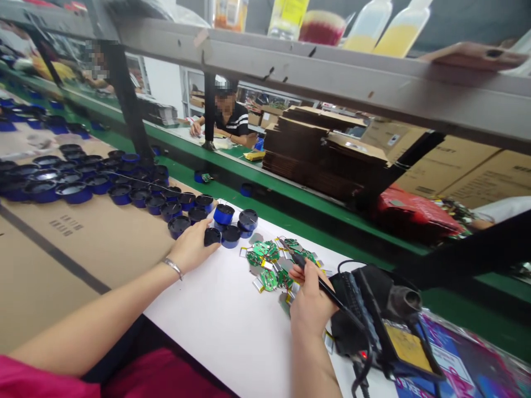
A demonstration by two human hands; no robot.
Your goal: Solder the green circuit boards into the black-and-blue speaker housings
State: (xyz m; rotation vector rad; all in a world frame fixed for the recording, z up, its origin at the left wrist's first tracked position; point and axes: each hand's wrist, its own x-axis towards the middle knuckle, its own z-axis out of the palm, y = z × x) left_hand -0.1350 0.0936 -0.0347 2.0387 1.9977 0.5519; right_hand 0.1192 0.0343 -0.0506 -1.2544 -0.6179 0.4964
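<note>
My left hand (194,246) has its thumb and fingers around a round blue casing (213,236) with a dark inside, at the edge of a cluster of similar casings. Right beside it, another blue casing (224,214) sits on top of others. In my right hand (312,293) is a black soldering iron (321,284), its tip pointing up and left over a pile of green circuit boards (269,280). Small silver battery cells with yellow tape lie among these boards. Both hands are over a white work sheet (199,326).
To the right stands a soldering station (365,309) with a yellow sponge (409,347) and a black cable. Many blue casings (74,190) cover the cardboard at left. A metal shelf (290,72) with bottles crosses above. Beyond the green conveyor (290,207), a person sits near stacked cardboard (307,146).
</note>
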